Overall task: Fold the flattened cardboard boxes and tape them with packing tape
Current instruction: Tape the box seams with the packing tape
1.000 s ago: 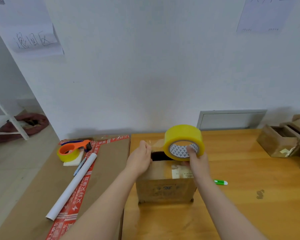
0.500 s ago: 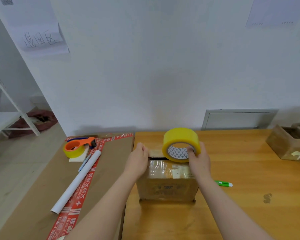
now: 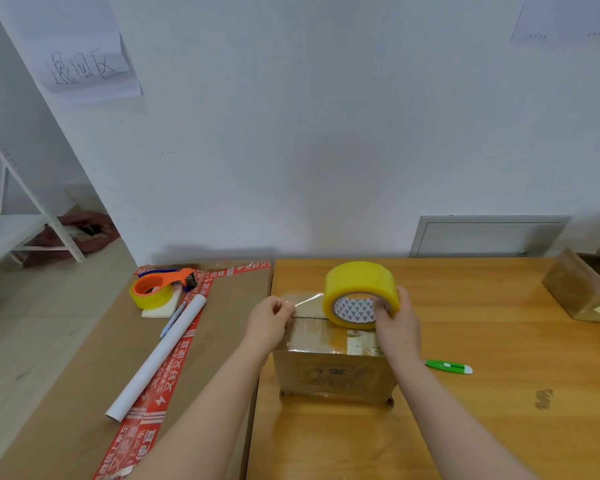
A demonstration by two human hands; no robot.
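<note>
**A:** Where's the box?

**B:** Box (image 3: 333,368) sits mid desk (image 3: 465,427), right in front, flaps down.

**A:** Hands?

**B:** L hand (image 3: 269,318) pinches the loose end of the clear strip (image 3: 305,301) at the box's top left edge. R hand (image 3: 400,323) grips the yellow roll (image 3: 361,292), fingers in its hole. Roll stands on the box top, right side.

**A:** How far along?

**B:** Box looks folded, I think. Near part of the top is shiny w/ tape. Strip is pulled out over the seam but isn't flat or cut. Left to do, I guess: press it down, cut it. Can't see the bottom, so can't tell if that's taped.

**A:** What else?

**B:** Green cutter (image 3: 447,367) near the box, on the right. More boxes (image 3: 582,292) far right. Left side: brown sheet (image 3: 66,393) w/ a white tube (image 3: 156,356), pen (image 3: 172,320) & orange tape holder (image 3: 156,289).
</note>
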